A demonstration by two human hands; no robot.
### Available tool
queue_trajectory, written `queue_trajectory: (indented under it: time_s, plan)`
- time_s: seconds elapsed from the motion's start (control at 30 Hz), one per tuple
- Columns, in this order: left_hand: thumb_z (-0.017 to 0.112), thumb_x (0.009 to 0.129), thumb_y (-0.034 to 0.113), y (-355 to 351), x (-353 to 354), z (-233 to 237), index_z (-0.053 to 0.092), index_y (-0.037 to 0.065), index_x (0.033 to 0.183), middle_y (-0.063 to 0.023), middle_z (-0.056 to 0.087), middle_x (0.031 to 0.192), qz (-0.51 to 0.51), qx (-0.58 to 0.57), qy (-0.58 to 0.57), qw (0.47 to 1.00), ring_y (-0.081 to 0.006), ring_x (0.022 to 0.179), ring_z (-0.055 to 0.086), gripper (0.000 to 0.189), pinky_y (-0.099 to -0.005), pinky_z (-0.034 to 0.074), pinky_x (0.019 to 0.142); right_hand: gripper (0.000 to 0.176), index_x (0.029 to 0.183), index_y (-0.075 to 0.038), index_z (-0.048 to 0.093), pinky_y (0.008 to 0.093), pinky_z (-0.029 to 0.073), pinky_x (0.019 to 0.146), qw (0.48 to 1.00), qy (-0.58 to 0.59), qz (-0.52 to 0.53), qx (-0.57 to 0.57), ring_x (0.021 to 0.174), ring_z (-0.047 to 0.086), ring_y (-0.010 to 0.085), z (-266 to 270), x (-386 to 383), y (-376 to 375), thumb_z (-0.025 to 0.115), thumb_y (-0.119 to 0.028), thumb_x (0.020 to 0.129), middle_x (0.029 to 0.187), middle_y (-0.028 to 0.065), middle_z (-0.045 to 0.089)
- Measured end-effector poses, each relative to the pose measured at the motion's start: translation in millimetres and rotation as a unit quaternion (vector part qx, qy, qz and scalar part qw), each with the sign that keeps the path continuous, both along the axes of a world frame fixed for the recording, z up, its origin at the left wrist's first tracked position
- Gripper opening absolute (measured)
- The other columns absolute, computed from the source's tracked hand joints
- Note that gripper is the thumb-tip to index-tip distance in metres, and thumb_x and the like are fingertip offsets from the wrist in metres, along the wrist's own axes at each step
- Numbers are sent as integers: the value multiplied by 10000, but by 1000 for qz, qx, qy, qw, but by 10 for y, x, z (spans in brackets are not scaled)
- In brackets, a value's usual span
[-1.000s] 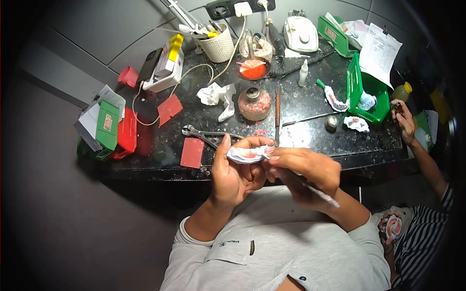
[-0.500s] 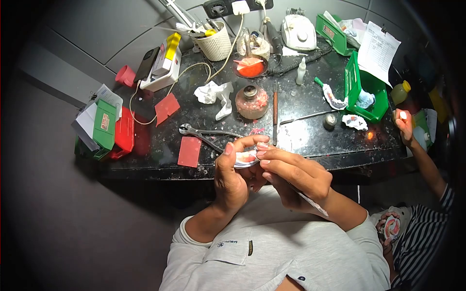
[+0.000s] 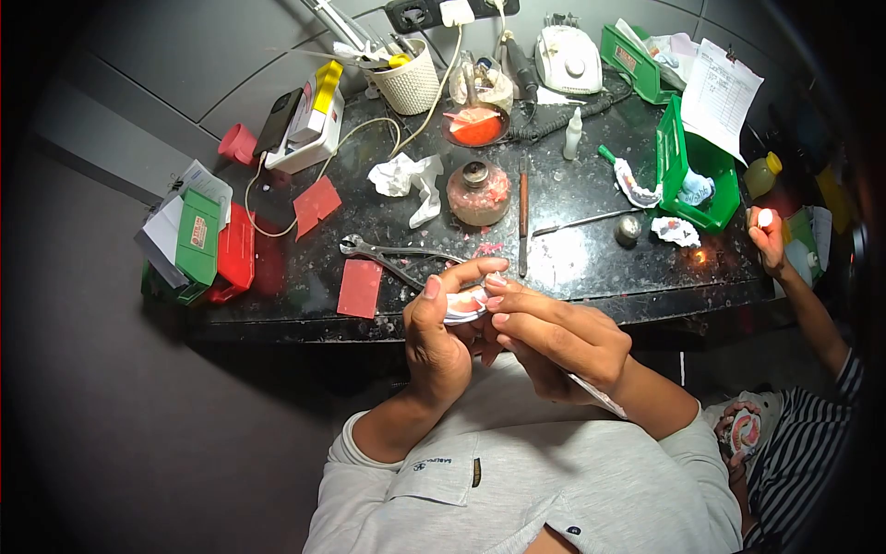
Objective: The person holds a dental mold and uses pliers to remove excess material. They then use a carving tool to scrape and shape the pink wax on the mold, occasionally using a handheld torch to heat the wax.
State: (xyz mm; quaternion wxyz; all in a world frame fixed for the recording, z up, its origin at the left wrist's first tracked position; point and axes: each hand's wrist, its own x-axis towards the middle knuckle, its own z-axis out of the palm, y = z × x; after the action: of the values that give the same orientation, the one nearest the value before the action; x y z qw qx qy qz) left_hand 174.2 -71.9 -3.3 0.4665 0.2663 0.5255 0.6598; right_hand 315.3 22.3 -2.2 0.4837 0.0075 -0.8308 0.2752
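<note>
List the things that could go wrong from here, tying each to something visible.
1. The left hand and right hand pinch the dental model beyond the bench edge, in mid-air; a slip could drop it.
2. The thin tool in the right hand has its tip hidden between the hands and might jab a finger.
3. A co-worker's hand holds a small flame near a crumpled white wad, which could catch.

Cast (image 3: 464, 303) white with pink-red gums, tool (image 3: 595, 395) pale grey. Bench (image 3: 577, 196) black, speckled white. Wax sheet (image 3: 358, 288) red at 9 o'clock of cast, green box (image 3: 201, 235) and red box (image 3: 242, 249) further out at 9. Basket (image 3: 413, 85) white at 12, tray (image 3: 667, 152) green at 2. Shirt (image 3: 517, 480) light grey, neighbour's sleeve (image 3: 812, 452) black-white striped
</note>
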Motion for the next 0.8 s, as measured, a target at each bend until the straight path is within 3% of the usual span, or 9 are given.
queue_trajectory:
  time_s: [0.23, 0.33, 0.5, 0.63, 0.8]
  plan:
    - [284, 995, 661, -3, -22, -27, 628, 16, 1221, -29, 662, 788, 0, 2, 13, 1000, -72, 540, 507, 765, -225, 331, 446, 241, 1052, 92, 671, 369, 625, 800, 1000, 9, -4, -1, 1013, 734, 339, 6, -17, 3, 741, 70, 823, 1055, 238, 703]
    - [251, 1059, 532, 4, -31, -60, 613, -72, 1234, -60, 627, 664, 7, 33, 25, 999, -75, 486, 525, 725, -207, 378, 425, 230, 1042, 95, 666, 370, 625, 803, 1000, 7, -6, -3, 1005, 736, 340, 4, -14, 2, 742, 68, 827, 1045, 237, 704]
    - [278, 1075, 490, 18, -37, -117, 624, -75, 1203, -13, 561, 602, 21, 53, 72, 996, -37, 441, 419, 676, -204, 301, 412, 238, 1036, 94, 659, 371, 624, 812, 1000, 5, 1, -9, 996, 737, 344, -47, -34, 30, 747, 68, 817, 1036, 231, 706]
    - [291, 1075, 489, 14, -55, -110, 636, -75, 1174, -10, 560, 606, 20, 52, 76, 996, -35, 441, 430, 668, -196, 302, 407, 267, 1044, 93, 656, 372, 626, 799, 1000, -3, 5, 4, 994, 738, 346, -45, -13, 47, 756, 63, 798, 1036, 227, 707]
    - [279, 1083, 464, 20, -78, -128, 658, -73, 1097, -89, 638, 647, 20, 27, 4, 999, -55, 412, 451, 657, -203, 305, 360, 288, 1054, 86, 659, 358, 628, 789, 1000, -2, 18, -11, 959, 745, 319, -68, -10, 82, 762, 47, 789, 1037, 218, 711]
